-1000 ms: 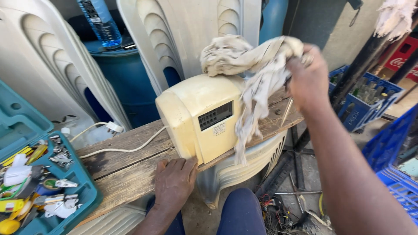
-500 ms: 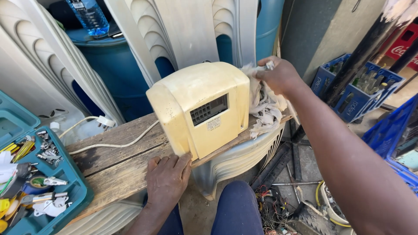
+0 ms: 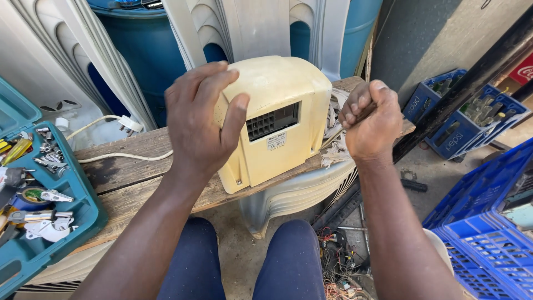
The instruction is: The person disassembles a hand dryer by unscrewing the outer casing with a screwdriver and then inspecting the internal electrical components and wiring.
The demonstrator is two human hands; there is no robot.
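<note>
Rough wooden plank tabletop (image 3: 127, 166) outdoors. Cream plastic boxy appliance housing (image 3: 277, 119) sits centre: rigid, smooth, probably light. Left hand (image 3: 202, 119) grasps its 9 o'clock edge; right hand (image 3: 373, 119), at 3 o'clock, clenches a frayed whitish rag (image 3: 335, 150).

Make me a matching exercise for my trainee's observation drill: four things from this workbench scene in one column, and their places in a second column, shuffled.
Things
1. cream plastic appliance housing
2. teal plastic tool case
3. frayed pale cloth rag
4. blue plastic bottle crate

Places
A. on the ground at far right, holding bottles
B. open at the left edge of the wooden plank
C. on the plank, gripped on its side by the left hand
D. beside the housing, by the clenched right hand

Pairs: 1-C, 2-B, 3-D, 4-A
</note>
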